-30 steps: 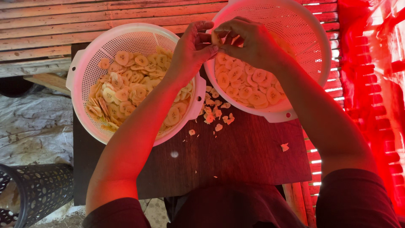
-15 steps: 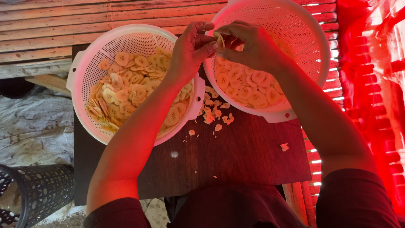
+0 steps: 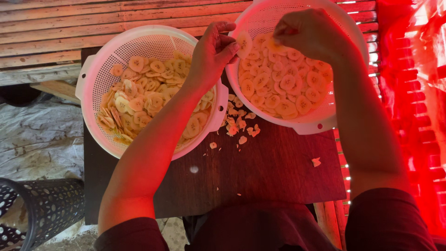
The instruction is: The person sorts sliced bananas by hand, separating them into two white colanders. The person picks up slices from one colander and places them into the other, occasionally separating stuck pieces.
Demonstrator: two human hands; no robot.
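Left hand pinching one thin pale round banana slice; right hand closed on another, above right white perforated plastic colander. Likely light, brittle: grip by edges.

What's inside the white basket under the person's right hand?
The right basket holds pale round banana slices. The right hand covers some at the top, and the slices hide the bottom.

dark wooden table | two white colanders upper frame | slice scraps center
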